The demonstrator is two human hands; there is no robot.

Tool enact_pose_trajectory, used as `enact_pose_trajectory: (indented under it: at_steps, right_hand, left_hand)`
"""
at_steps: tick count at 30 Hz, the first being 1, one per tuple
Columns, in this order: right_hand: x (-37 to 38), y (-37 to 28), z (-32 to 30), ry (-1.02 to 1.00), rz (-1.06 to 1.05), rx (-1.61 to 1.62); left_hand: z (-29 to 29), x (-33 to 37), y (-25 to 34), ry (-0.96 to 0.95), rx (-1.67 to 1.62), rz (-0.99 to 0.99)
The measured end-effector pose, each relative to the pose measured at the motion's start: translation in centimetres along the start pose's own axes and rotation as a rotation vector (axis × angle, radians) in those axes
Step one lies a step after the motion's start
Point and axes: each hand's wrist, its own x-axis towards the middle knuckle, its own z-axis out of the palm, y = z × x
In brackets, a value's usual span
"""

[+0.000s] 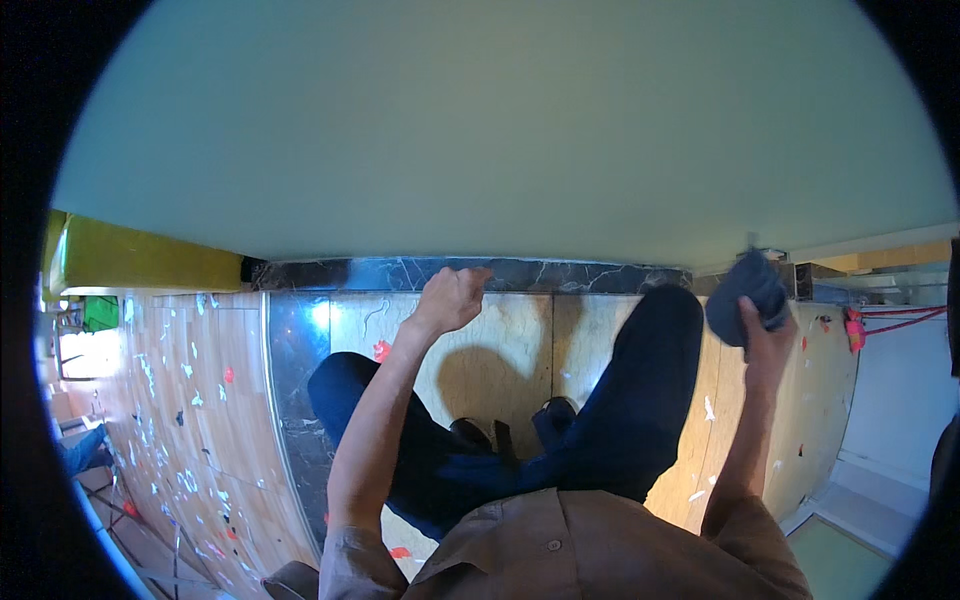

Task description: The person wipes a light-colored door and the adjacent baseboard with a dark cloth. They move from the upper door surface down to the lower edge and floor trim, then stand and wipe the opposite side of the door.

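Judged as mid-work, far from finished-looking; could not fix an exact stage from one view. Saw mostly bare cream stone-look floor tiles (520,340) around the feet, apart from small bright red scraps (381,351). Found far more lying about on the pale brown wood-plank floor (240,440) at left: small white, red and black bits (148,372), widely scattered. Could not tell finished from unfinished on the black, white-veined, marble-look skirting strip (420,272) or the smooth pale green wall (500,130) above.

Held the dark grey, peaked, soft-looking piece (745,298), likely cloth, in the right hand (770,340); grasped from below, past the skirting strip's right end. Could not confirm contact behind. Had right forearm nearly upright, well out from the body.

Had left forearm angled up and inward over the left thigh, left hand (455,298) at the skirting strip. Clenched that grip loosely, index finger toward the right; saw nothing inside, could not tell touching from just beside. Squatted, dark navy trouser legs (650,390) spread wide.
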Motion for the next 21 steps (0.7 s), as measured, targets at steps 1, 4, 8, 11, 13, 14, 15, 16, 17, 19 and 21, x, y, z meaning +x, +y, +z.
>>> enact_pose_trajectory:
  at_steps: [1, 4, 8, 11, 13, 14, 15, 16, 17, 19, 21]
  right_hand:
    - [-0.5, -1.6, 2.5, -0.047, 0.005, -0.021]
    - [-2.0, 4.4, 12.1, -0.29, 0.161, -0.28]
    - [-5.9, 18.8, 22.0, -0.485, 0.978, 0.297]
    - [-4.1, 33.4, 20.1, -0.05, 1.098, 0.481]
    - [-0.7, 35.8, 17.1, 0.215, 1.112, 0.589]
    - [0.7, 32.7, 18.6, 0.521, 1.01, 0.633]
    - [2.6, 33.5, 17.2, 0.637, 0.837, 0.838]
    - [4.3, 33.2, 16.5, 0.693, 0.785, 0.832]
    - [5.9, 31.2, 17.0, 0.454, 0.658, 1.231]
    - [8.0, 27.9, 17.4, 0.446, 0.793, 1.118]
    - [8.6, 25.5, 18.5, 0.477, 0.858, 1.008]
  left_hand:
    - [0.5, -0.3, 0.1, 0.079, -0.047, -0.006]
    - [1.3, -0.6, 1.9, 0.043, 0.032, 0.001]
    - [2.4, -1.0, 4.4, -0.12, 0.087, 0.019]
    - [3.4, -1.3, 5.4, -0.177, 0.156, 0.107]
    - [4.3, -1.6, 5.1, -0.222, 0.23, 0.153]
    - [4.6, -2.1, 4.5, -0.214, 0.223, 0.119]
    - [4.2, -1.8, 5.4, -0.205, 0.211, 0.146]
    - [4.1, -1.7, 5.8, -0.198, 0.205, 0.151]
    - [4.4, -1.9, 5.6, -0.179, 0.199, 0.147]
    - [4.1, -2.0, 5.4, -0.16, 0.18, 0.147]
    - [2.8, -1.8, 5.5, -0.127, 0.188, 0.1]
